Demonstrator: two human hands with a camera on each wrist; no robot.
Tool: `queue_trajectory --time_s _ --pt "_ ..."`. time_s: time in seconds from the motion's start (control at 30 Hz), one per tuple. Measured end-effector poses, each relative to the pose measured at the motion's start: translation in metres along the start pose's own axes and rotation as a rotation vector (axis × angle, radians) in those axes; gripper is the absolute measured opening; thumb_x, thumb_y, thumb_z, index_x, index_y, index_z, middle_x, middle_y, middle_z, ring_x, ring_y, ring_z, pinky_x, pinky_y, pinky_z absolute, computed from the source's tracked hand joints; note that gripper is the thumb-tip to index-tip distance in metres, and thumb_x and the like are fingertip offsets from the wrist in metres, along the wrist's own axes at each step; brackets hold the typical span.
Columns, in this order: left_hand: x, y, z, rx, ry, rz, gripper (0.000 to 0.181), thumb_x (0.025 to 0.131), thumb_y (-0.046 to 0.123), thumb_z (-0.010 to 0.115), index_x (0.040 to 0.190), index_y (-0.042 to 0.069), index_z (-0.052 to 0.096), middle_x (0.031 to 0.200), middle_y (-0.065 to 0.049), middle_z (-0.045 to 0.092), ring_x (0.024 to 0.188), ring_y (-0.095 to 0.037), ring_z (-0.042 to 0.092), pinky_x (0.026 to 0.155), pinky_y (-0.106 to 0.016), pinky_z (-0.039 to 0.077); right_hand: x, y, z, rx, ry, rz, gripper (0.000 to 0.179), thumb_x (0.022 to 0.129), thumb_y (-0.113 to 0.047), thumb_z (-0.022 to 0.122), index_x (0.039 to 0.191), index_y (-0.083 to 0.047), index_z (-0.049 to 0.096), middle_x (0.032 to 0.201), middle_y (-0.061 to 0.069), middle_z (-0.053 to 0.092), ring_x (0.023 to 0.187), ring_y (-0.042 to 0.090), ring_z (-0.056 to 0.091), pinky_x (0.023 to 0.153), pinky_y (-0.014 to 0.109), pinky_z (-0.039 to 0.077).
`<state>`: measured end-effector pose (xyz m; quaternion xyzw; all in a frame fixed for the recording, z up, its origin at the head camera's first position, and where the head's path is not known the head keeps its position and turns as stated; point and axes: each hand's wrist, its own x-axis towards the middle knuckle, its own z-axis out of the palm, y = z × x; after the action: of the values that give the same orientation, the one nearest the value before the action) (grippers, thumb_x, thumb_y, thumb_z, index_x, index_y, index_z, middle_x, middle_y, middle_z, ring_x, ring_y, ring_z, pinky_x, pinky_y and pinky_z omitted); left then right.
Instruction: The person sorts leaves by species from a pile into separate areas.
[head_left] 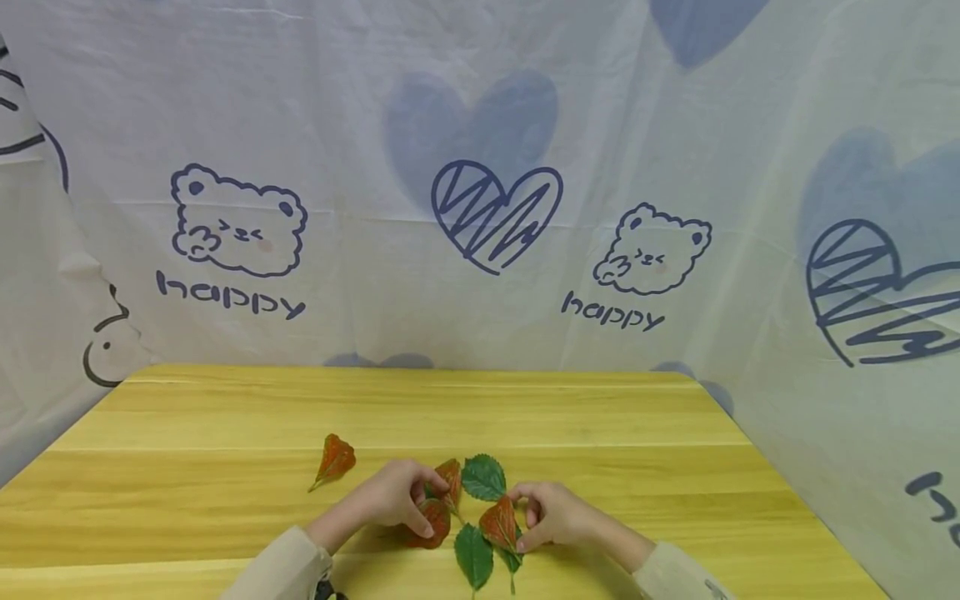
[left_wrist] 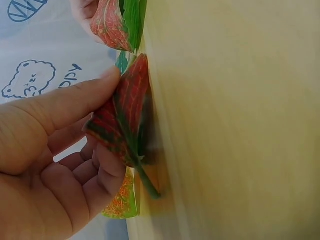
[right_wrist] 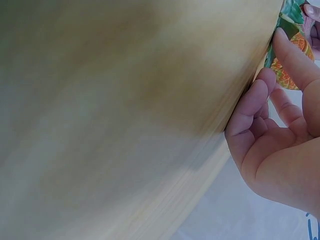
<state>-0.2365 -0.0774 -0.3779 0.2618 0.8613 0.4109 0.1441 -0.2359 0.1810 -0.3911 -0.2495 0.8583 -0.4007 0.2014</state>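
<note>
My left hand (head_left: pixel 397 498) holds a red leaf (left_wrist: pixel 131 102) with green edging; in the left wrist view the thumb lies across it and curled fingers are behind. Beside that hand's index finger lies another red leaf (head_left: pixel 451 481). My right hand (head_left: pixel 558 518) has thumb and index finger at the edge of a third red leaf (head_left: pixel 498 523), which overlaps a green leaf (head_left: pixel 512 560) beneath. In the right wrist view, this leaf's orange-red face (right_wrist: pixel 285 72) shows behind the thumb and fingers. Between the hands lie two more green leaves, one farther back (head_left: pixel 483 477) and one nearer (head_left: pixel 474 557).
A separate red leaf (head_left: pixel 335 457) with a thin stem lies to the left on the yellow wooden table (head_left: pixel 600 425). Behind the table hangs a white cloth (head_left: pixel 360 250) printed with blue hearts, bear faces and "happy".
</note>
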Motion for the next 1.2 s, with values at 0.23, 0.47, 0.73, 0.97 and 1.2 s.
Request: queue_trajectory --time_s 0.23,0.47,0.73,0.97,1.2 --pt "0.002 -0.004 -0.002 0.018 -0.012 0.015 0.043 0.064 -0.003 0.076 0.106 -0.004 0.064 0.049 0.003 0.031 0.045 -0.01 0.024 0.044 -0.022 0.025 0.0 0.0 0.0 0.021 -0.007 0.005 0.052 0.07 0.003 0.072 0.117 0.009 0.05 0.067 0.002 0.048 0.055 0.01 0.04 0.046 0.019 0.034" --pt "0.005 -0.009 -0.002 0.039 -0.042 0.017 0.043 0.064 -0.003 0.076 0.106 -0.003 0.064 0.043 0.005 0.026 0.042 -0.008 0.017 0.041 -0.022 0.022 0.0 0.001 -0.001 0.033 -0.025 0.0 0.053 0.072 0.002 0.071 0.119 0.009 0.048 0.067 0.002 0.049 0.055 0.011 0.04 0.047 0.02 0.034" --pt "0.007 -0.01 -0.002 0.045 -0.051 -0.002 0.041 0.063 -0.002 0.077 0.103 -0.002 0.066 0.043 0.004 0.029 0.042 -0.008 0.016 0.041 -0.022 0.021 -0.001 0.0 -0.001 0.016 -0.02 -0.004 0.051 0.072 0.002 0.071 0.118 0.009 0.049 0.067 0.002 0.048 0.055 0.01 0.04 0.047 0.019 0.034" --pt "0.007 -0.01 -0.003 0.046 -0.055 -0.009 0.041 0.063 -0.001 0.077 0.103 -0.003 0.066 0.041 0.004 0.03 0.039 -0.006 0.016 0.04 -0.02 0.021 -0.001 -0.001 -0.001 0.006 -0.019 -0.014 0.05 0.071 0.003 0.071 0.116 0.009 0.05 0.066 0.002 0.048 0.055 0.01 0.04 0.046 0.018 0.034" --pt "0.006 -0.008 -0.003 0.038 -0.066 -0.033 0.041 0.064 -0.003 0.075 0.104 -0.003 0.065 0.039 0.005 0.026 0.034 -0.004 0.018 0.037 -0.018 0.026 -0.002 0.001 -0.001 0.047 -0.024 -0.019 0.05 0.073 0.001 0.07 0.118 0.009 0.049 0.066 0.001 0.05 0.052 0.008 0.042 0.043 0.016 0.034"
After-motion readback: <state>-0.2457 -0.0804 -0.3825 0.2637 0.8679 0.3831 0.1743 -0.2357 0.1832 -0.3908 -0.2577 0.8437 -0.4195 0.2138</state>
